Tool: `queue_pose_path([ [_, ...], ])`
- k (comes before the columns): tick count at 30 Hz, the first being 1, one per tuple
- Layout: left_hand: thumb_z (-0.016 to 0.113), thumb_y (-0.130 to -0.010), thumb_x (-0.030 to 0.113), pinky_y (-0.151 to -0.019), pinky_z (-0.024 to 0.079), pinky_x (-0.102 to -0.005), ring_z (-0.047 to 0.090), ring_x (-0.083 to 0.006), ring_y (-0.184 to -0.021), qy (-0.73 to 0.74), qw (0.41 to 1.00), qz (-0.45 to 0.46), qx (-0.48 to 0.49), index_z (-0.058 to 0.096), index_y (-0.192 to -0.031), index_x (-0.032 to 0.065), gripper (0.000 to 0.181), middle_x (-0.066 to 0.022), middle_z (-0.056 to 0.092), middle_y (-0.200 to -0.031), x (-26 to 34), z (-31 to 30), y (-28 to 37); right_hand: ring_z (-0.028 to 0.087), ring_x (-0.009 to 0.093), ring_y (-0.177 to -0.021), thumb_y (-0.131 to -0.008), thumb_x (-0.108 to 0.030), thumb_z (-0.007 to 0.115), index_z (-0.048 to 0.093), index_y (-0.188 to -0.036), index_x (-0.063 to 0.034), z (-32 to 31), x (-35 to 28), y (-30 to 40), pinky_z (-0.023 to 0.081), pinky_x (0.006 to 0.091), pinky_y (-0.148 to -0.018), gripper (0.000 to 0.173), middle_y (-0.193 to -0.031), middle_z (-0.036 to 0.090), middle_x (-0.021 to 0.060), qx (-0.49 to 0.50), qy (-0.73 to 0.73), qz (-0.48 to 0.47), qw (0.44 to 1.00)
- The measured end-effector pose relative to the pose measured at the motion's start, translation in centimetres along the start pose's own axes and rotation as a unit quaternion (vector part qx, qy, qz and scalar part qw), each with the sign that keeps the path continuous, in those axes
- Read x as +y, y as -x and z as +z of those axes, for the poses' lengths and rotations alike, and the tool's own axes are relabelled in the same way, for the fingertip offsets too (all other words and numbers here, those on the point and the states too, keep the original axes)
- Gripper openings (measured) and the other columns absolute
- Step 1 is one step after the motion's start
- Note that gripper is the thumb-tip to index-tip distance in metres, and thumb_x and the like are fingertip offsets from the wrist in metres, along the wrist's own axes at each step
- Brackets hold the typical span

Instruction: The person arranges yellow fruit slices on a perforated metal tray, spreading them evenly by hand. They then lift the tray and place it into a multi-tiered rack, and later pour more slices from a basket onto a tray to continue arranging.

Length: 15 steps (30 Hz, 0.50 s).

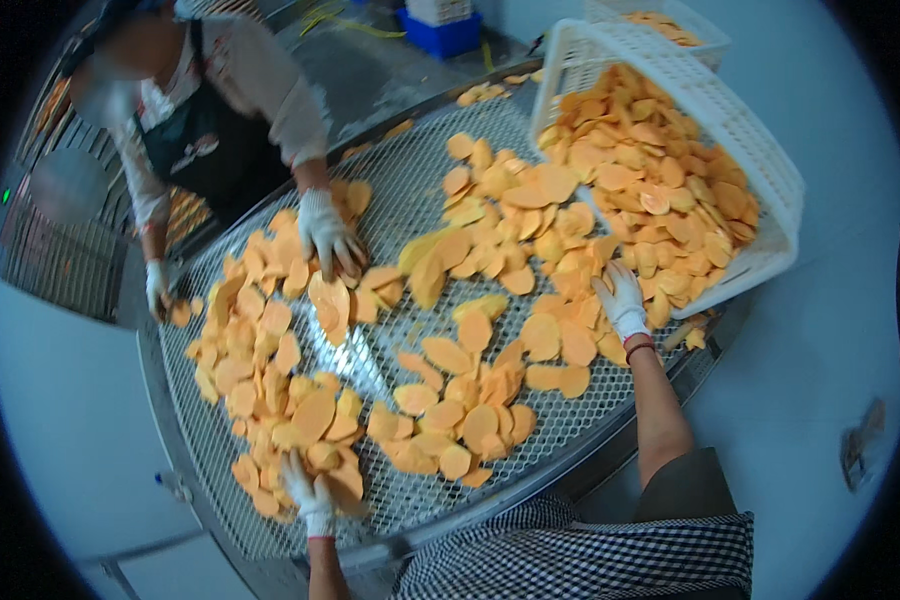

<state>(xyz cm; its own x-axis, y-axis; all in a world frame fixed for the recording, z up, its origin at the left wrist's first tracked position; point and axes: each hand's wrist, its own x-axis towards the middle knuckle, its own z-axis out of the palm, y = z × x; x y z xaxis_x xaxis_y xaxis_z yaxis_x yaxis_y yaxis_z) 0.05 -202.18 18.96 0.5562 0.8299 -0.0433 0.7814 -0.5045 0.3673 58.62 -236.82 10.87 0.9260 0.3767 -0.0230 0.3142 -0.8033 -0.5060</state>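
Many flat orange slices, seemingly of fruit [313,416], lie in loose heaps on a metal mesh tray [420,352]. At the near left of the tray, my left hand [309,495], in a white knit glove, touches slices at the heap's edge; its fingers are slightly blurred, and whether it grips one I cannot tell. My right hand [621,298], gloved likewise, rests with spread fingers against slices by the mouth of a tipped white plastic crate [757,157]. A big pile of slices [667,172] spills from this crate onto the mesh.
Across the tray a co-worker in a dark apron [210,150] has one gloved hand [328,236] on slices and the other [157,289] at the left rim. Another white crate [709,45] stands behind the tipped one. A blue bin [441,34] sits on the floor beyond.
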Motion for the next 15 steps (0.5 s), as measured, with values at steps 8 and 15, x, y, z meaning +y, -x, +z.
queue_pose_path([
  [8,0.072,-0.076,0.042,-0.110,0.018,-0.0604,0.036,-0.0391,-0.135,-0.149,0.988,0.015,-0.022,0.046,-0.138,0.0120,0.073,-0.0208,0.041,-0.143,5.3,-0.3,0.6,0.042,0.033,-0.131,-0.090,-0.046,0.061,0.057,-0.132,-0.0057,7.9,-11.8,5.1,0.039,0.0461,-0.105,0.058,-0.142,0.047,0.0133,-0.045,-0.019,-0.130,0.990],
  [15,0.072,-0.075,0.044,-0.103,0.021,-0.0682,0.043,-0.0351,-0.125,-0.176,0.980,0.055,0.071,0.050,-0.131,0.0132,0.067,-0.0142,0.047,-0.135,-0.1,-3.9,-1.5,0.028,0.037,-0.140,-0.089,-0.049,0.060,0.050,-0.138,-0.0081,16.2,-25.2,11.1,0.028,0.0512,-0.112,0.064,-0.151,0.035,0.0167,-0.086,-0.008,-0.193,0.977],
])
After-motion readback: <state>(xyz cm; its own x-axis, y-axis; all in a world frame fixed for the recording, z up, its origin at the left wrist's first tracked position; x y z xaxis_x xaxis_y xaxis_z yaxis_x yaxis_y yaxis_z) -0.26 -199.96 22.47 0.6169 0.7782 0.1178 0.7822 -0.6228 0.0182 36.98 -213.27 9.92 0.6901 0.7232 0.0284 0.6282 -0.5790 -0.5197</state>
